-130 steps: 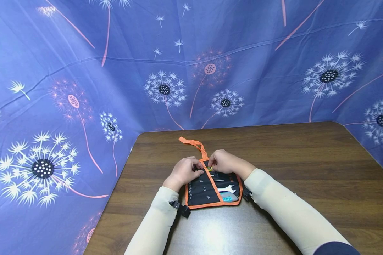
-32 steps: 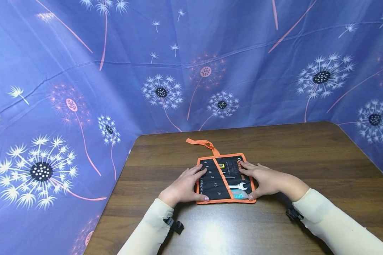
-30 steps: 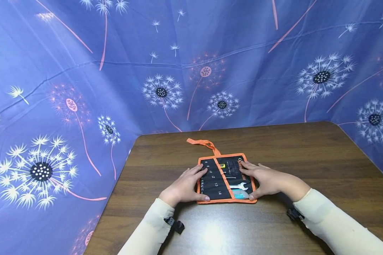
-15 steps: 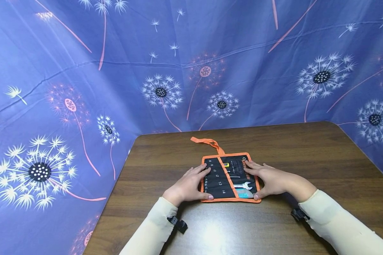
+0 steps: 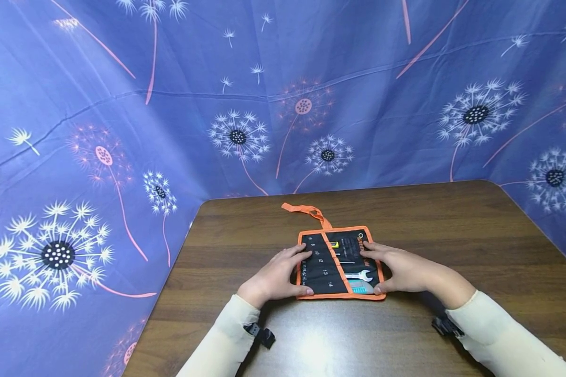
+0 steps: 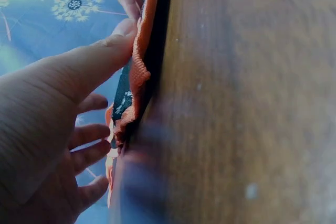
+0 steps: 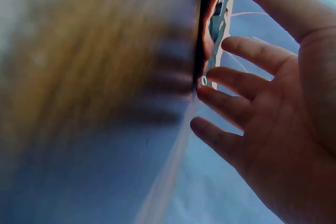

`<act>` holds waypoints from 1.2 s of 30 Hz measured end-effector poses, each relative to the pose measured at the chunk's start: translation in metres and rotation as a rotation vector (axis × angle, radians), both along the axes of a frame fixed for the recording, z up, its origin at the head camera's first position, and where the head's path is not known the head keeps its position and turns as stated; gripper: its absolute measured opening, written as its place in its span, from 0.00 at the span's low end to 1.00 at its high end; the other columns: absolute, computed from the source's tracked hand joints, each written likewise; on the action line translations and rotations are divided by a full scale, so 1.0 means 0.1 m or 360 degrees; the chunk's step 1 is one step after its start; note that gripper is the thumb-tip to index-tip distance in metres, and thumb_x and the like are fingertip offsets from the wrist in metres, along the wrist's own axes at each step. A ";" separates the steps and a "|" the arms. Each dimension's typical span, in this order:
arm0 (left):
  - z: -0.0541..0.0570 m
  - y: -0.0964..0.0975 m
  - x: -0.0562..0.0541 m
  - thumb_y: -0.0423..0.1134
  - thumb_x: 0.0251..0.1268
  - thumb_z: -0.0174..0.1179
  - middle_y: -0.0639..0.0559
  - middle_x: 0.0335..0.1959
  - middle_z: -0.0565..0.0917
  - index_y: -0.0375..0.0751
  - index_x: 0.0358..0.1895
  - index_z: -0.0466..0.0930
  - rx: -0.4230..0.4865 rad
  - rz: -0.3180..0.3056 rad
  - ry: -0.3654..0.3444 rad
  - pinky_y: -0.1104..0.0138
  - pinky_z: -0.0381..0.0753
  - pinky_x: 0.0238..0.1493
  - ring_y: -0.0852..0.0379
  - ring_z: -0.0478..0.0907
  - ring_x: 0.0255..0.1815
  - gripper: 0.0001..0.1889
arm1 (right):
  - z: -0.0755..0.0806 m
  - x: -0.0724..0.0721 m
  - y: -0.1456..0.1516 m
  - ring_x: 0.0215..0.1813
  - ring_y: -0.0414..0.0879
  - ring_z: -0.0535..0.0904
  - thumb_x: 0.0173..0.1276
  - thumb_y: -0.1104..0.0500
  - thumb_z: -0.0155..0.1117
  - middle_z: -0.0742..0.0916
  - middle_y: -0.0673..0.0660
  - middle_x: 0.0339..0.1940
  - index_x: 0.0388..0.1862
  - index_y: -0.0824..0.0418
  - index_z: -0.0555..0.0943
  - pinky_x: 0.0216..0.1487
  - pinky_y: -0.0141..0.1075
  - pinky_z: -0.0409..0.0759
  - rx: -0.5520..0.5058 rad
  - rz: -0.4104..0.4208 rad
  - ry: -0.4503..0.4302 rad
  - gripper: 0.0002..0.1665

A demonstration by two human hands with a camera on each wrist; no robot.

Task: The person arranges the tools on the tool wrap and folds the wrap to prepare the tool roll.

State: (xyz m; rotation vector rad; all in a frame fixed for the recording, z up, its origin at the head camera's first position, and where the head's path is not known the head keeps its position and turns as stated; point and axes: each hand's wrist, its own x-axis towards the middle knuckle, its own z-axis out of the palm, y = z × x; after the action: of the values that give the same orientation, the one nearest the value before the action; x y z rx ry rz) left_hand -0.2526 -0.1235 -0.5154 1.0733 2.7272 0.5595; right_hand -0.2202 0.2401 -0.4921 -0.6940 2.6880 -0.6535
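Note:
A black tool pouch [image 5: 318, 271] with orange edging lies flat on the table, numbers printed down its left pocket. Out of that pocket stick a yellow-marked tool [image 5: 334, 244], a thin metal shaft, an open-ended wrench [image 5: 360, 275] and a teal utility knife [image 5: 360, 286]. My left hand [image 5: 275, 275] rests on the pouch's left edge, thumb at the near corner and fingers spread. On the opposite edge, my right hand [image 5: 407, 269] touches with spread fingers, its thumb by the knife. In the left wrist view the left thumb [image 6: 100, 61] lies on the orange trim.
An orange tie strap [image 5: 306, 209] trails from the pouch's far edge across the brown wooden table [image 5: 429, 220]. Behind the table hangs a blue dandelion-print cloth [image 5: 273, 94]. Black wrist devices [image 5: 259, 334] sit on both sleeves.
Earlier both hands worked at the far end of the pouch's pocket. Since then they have moved to its two sides, and the pouch has slid right. Over the last half second almost nothing moved.

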 end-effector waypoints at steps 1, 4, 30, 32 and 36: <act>0.00 -0.01 0.01 0.68 0.58 0.72 0.51 0.85 0.57 0.54 0.82 0.64 0.0014 -0.0006 -0.0002 0.49 0.60 0.78 0.46 0.56 0.83 0.50 | 0.00 0.02 0.00 0.81 0.69 0.58 0.57 0.37 0.83 0.63 0.63 0.84 0.79 0.59 0.72 0.70 0.67 0.65 -0.0019 0.0011 0.0021 0.56; 0.01 -0.03 0.03 0.68 0.58 0.72 0.54 0.84 0.58 0.57 0.80 0.67 0.0039 -0.0043 0.0002 0.52 0.65 0.76 0.52 0.57 0.82 0.47 | 0.01 0.09 0.01 0.80 0.66 0.61 0.58 0.37 0.82 0.66 0.61 0.83 0.77 0.58 0.74 0.70 0.64 0.67 -0.0067 0.0037 0.0048 0.52; -0.03 -0.12 0.14 0.56 0.65 0.72 0.52 0.77 0.72 0.52 0.62 0.86 0.0197 -0.0142 0.0155 0.59 0.71 0.71 0.56 0.67 0.77 0.25 | -0.03 0.20 0.03 0.73 0.63 0.74 0.64 0.53 0.80 0.76 0.64 0.75 0.44 0.39 0.84 0.61 0.57 0.77 -0.0142 0.0186 0.0171 0.15; -0.03 -0.12 0.13 0.55 0.67 0.72 0.51 0.75 0.75 0.52 0.58 0.88 0.0245 -0.0140 0.0154 0.59 0.72 0.70 0.56 0.69 0.76 0.20 | -0.03 0.20 0.04 0.72 0.62 0.75 0.68 0.52 0.78 0.78 0.63 0.74 0.41 0.38 0.83 0.59 0.55 0.78 -0.0164 0.0196 0.0186 0.11; -0.05 -0.11 0.10 0.51 0.69 0.71 0.51 0.69 0.80 0.55 0.42 0.90 0.0350 -0.0141 0.0185 0.62 0.76 0.66 0.59 0.75 0.71 0.07 | -0.02 0.18 0.04 0.67 0.58 0.80 0.74 0.51 0.71 0.81 0.62 0.71 0.37 0.38 0.83 0.53 0.48 0.80 -0.0181 0.0194 0.0232 0.07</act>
State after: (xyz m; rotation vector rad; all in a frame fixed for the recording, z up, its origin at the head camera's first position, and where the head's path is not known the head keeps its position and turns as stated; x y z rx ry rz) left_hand -0.2426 -0.1345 -0.5199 1.3091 2.7476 0.8230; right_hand -0.2024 0.2442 -0.4944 -0.9619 2.7282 -0.7558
